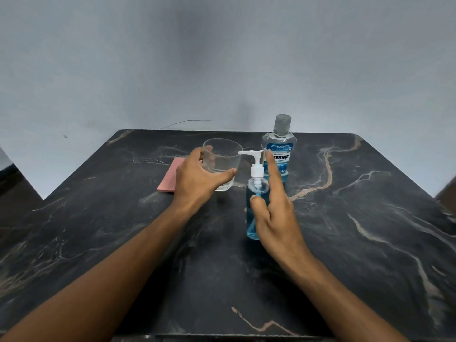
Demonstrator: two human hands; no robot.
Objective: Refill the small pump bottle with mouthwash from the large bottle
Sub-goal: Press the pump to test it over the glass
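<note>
Pink pad [170,177]: laid flat on the dark marbled bench [357,230], its right part hidden behind the left hand; what it is made of cannot be made out.
Left hand [197,178]: spread wide round the near side of the glass, thumb laid along its lower wall, fingers reaching round the left of it.
Glass [223,164]: a clear tumbler stood upright on the bench; nothing can be made out inside.
Small pump bottle [255,206]: stood upright just right of the glass, filled with blue liquid to about the shoulder, white pump fitted, nozzle turned left over the glass rim.
Right hand [274,218]: the bottle's body is held, thumb pressed on its front, forefinger stretched up beside the pump; the other fingers are hidden behind the bottle.
Large bottle [277,154]: stood behind, grey cap on, blue liquid in the lower part; "TERINE" and "L MINT" are readable, the first letters covered by the forefinger, the small print too fine.
</note>
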